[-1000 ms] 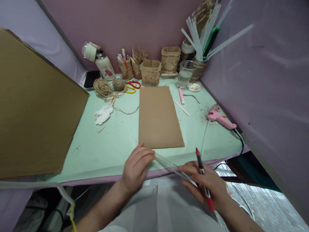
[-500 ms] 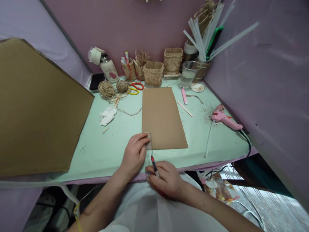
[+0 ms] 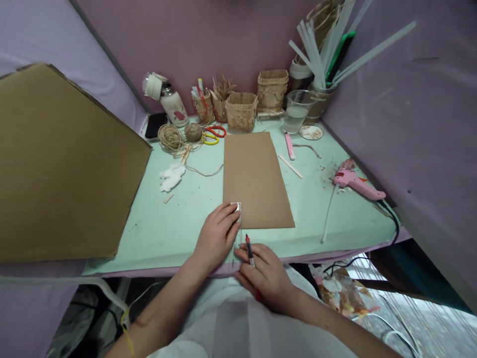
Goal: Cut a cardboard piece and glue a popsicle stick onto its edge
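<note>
My left hand (image 3: 216, 231) lies over the lower left corner of a brown cardboard sheet (image 3: 257, 174). Its fingers are together and press a clear ruler (image 3: 238, 238) down; the ruler reaches from the sheet past its near edge. Closer to me, my right hand (image 3: 267, 274) is closed around a pen (image 3: 250, 252) with a red tip. That tip points up and away, just right of the ruler and a little short of the sheet's near edge. My right fingertips are close to the ruler's near end; whether they touch it I cannot tell.
A large cardboard panel (image 3: 70, 169) stands at the left. Twine balls (image 3: 170, 137), scissors (image 3: 212, 135), small baskets (image 3: 241, 113) and a cup of water (image 3: 296, 117) line the back. A pink cutter (image 3: 289, 146), a wooden stick (image 3: 290, 166) and a pink glue gun (image 3: 354, 184) lie right.
The ruler and my left hand have shifted slightly right along the cardboard. The pen tip has moved right and a little away from me, off the ruler. My view has shifted slightly.
</note>
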Demonstrator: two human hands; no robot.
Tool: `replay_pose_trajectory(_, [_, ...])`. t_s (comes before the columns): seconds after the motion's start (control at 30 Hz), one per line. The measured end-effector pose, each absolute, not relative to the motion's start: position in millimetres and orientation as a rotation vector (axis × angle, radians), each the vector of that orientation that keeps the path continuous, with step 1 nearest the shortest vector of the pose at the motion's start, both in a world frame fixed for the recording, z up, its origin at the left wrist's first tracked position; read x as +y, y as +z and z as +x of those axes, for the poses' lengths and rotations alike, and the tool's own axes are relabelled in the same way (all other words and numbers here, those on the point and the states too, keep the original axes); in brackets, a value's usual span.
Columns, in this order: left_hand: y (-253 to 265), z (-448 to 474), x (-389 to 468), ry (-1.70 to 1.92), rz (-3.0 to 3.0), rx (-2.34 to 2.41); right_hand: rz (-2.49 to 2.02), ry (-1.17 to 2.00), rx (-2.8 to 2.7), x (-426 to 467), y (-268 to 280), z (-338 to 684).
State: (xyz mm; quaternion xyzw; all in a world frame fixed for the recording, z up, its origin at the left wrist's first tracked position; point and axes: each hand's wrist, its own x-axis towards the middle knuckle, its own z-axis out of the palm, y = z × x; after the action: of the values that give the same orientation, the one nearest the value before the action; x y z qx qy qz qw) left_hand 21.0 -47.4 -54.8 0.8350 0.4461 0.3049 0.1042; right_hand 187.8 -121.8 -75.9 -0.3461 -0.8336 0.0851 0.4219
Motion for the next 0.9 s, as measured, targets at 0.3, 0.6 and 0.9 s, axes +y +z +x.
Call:
replay_pose_trajectory(0.3, [-54.3, 23.7, -48.8, 0.884, 2.474, 1.33, -0.828, 0.237, -2.041, -124.5, -77.1, 191.8])
replay_pose_trajectory(0.6, [-54.3, 22.6, -48.5, 0.882, 2.472, 1.314, -0.829, 0.233, -2.008, -127.1, -79.0, 195.2])
replay_pose_trajectory(0.9, [-52.9, 23.0, -48.3, 0.872, 2.481, 1.304, -0.838, 0.245, -2.011, -128.2, -80.6, 196.3])
